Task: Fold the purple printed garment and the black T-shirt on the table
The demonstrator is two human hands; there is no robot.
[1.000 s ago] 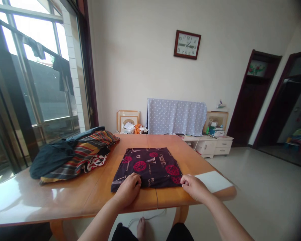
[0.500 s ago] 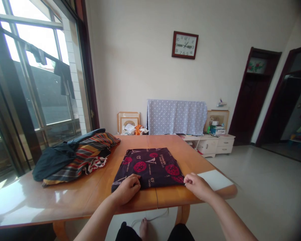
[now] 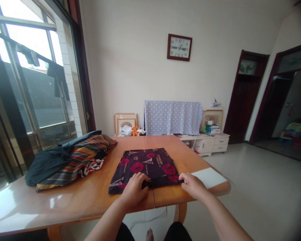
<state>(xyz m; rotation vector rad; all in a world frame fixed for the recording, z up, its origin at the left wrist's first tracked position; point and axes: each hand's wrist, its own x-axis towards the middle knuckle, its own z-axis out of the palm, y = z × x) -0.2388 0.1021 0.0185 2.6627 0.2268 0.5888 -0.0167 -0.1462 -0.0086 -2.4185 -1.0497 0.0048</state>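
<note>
A folded dark purple garment point(image 3: 153, 167) with red round flowers and pale lettering lies flat near the front edge of the wooden table point(image 3: 90, 201). At the middle of its near edge is my left hand point(image 3: 136, 187), fingers curled down over the cloth and thumb close by. My right hand point(image 3: 192, 184) pinches the garment's near right corner between thumb and bent fingers. What kind of garment it is cannot be made out while it is folded.
A heap of clothes point(image 3: 70, 157), striped and dark, lies on the table's left side. A white sheet point(image 3: 209, 177) is by the right corner. Behind stand a low white cabinet point(image 3: 215, 144) and something draped with a blue dotted cloth point(image 3: 173, 117). A window point(image 3: 40, 83) is at left.
My left hand has slid right along the garment's near edge, closer to my right hand. My right hand keeps its pinch on the corner. The view has shifted slightly.
</note>
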